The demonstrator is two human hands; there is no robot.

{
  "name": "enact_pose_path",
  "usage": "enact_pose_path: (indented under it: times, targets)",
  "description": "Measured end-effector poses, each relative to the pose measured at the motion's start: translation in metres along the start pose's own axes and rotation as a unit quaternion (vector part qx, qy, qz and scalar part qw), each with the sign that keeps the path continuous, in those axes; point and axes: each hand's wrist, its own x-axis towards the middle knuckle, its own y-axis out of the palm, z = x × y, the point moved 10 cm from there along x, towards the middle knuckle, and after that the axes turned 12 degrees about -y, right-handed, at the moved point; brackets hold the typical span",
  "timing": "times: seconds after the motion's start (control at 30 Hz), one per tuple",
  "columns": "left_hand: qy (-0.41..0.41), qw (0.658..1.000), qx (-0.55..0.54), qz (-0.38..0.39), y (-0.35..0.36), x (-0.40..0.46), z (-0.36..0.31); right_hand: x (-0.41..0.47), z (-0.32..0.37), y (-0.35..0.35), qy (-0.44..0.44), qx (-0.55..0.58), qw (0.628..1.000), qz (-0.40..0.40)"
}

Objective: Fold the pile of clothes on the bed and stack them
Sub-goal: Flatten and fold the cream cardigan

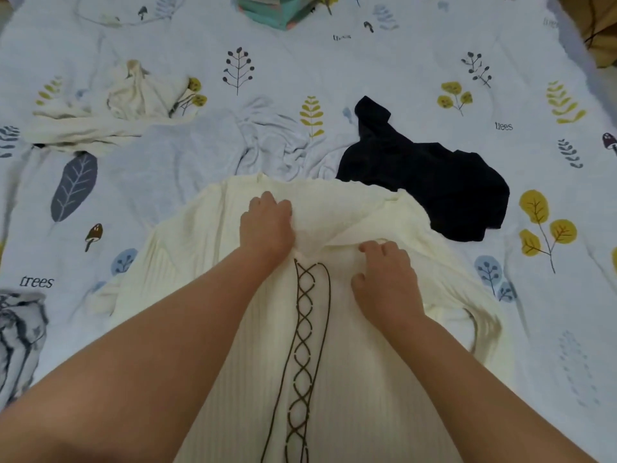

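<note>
Clothes wait in several places on the leaf-printed bedsheet, and the one you are working on is the cream ribbed knit garment spread in front of you, its dark crisscross lacing running down the middle towards you. Your left hand has its fingers curled down into the bunched fabric at the far end of the knit, and your right hand pinches a raised fold just beside it, so both hands grip this one piece. From the way it lies, you look to be at the start of its fold: the body is roughly flat, but the far end is rumpled and the side at your right trails loose. Your next move likely calls for smoothing that bunched end, then bringing the loose side in over the lacing, keeping the edges even so the knit does not skew. Still unfolded are the crumpled cream garment at far left, the black garment just beyond your right hand, and a grey marbled cloth at the left edge. A teal and white stack sits at the far edge, too cropped to read.
</note>
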Motion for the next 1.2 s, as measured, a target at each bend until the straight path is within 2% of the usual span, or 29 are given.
enact_pose_path:
  times: [0.07,0.1,0.13,0.23,0.27,0.3,0.33,0.37,0.43,0.5,0.57,0.63,0.67,0.7,0.83,0.9,1.0,1.07,1.13,1.2]
  targets:
    - [-0.056,0.983,-0.159,-0.068,-0.017,-0.004,0.026,-0.004,-0.001,0.003,0.003,0.014,1.000,-0.009]
    - [-0.116,0.955,-0.253,-0.099,-0.023,-0.011,0.048,-0.007,-0.002,0.007,0.006,0.024,1.000,-0.006]
    - [-0.184,0.909,-0.355,-0.113,-0.023,-0.019,0.070,-0.011,-0.001,0.014,0.009,0.034,0.999,0.005]
    - [-0.355,0.718,-0.596,-0.060,0.011,-0.049,0.112,-0.022,0.001,0.042,0.031,0.056,0.996,0.057]
    - [-0.388,0.672,-0.630,-0.033,0.023,-0.057,0.115,-0.024,0.002,0.048,0.044,0.069,0.994,0.065]
    - [-0.408,0.650,-0.642,-0.010,0.031,-0.064,0.117,-0.025,0.003,0.052,0.057,0.086,0.992,0.068]
    - [-0.416,0.651,-0.635,0.005,0.034,-0.068,0.117,-0.025,0.003,0.055,0.067,0.100,0.990,0.068]
    - [-0.417,0.671,-0.613,0.009,0.033,-0.070,0.119,-0.024,0.004,0.058,0.068,0.107,0.989,0.069]
    - [-0.390,0.752,-0.532,-0.007,0.023,-0.068,0.121,-0.019,0.009,0.061,0.043,0.099,0.991,0.078]
    - [-0.329,0.832,-0.445,-0.032,0.005,-0.064,0.116,-0.010,0.012,0.052,0.030,0.153,0.987,0.040]
    - [-0.257,0.881,-0.394,-0.057,-0.010,-0.067,0.105,-0.001,0.004,0.032,0.064,0.303,0.949,-0.054]
    - [-0.181,0.916,-0.352,-0.064,-0.017,-0.073,0.089,0.005,-0.008,0.015,0.111,0.429,0.887,-0.128]
    - [-0.150,0.930,-0.331,-0.060,-0.018,-0.076,0.081,0.007,-0.013,0.010,0.127,0.457,0.869,-0.144]
    - [-0.123,0.940,-0.312,-0.055,-0.016,-0.079,0.075,0.010,-0.017,0.006,0.137,0.450,0.870,-0.147]
    - [-0.055,0.970,-0.224,-0.073,-0.019,-0.074,0.064,0.014,-0.028,-0.014,0.113,0.225,0.960,-0.123]
    - [-0.027,0.978,-0.187,-0.094,-0.026,-0.063,0.060,0.011,-0.032,-0.029,0.093,0.143,0.973,-0.153]
    - [0.015,0.985,-0.133,-0.111,-0.032,-0.042,0.050,0.008,-0.042,-0.043,0.091,0.068,0.974,-0.194]
    - [-0.021,0.979,-0.183,-0.090,-0.030,-0.022,0.055,0.012,-0.060,-0.044,0.135,0.053,0.971,-0.192]
    - [-0.124,0.947,-0.293,-0.052,-0.026,-0.002,0.074,0.021,-0.082,-0.039,0.194,0.042,0.969,-0.150]
    - [-0.213,0.914,-0.344,-0.018,-0.014,0.013,0.091,0.031,-0.094,-0.033,0.219,0.019,0.971,-0.095]
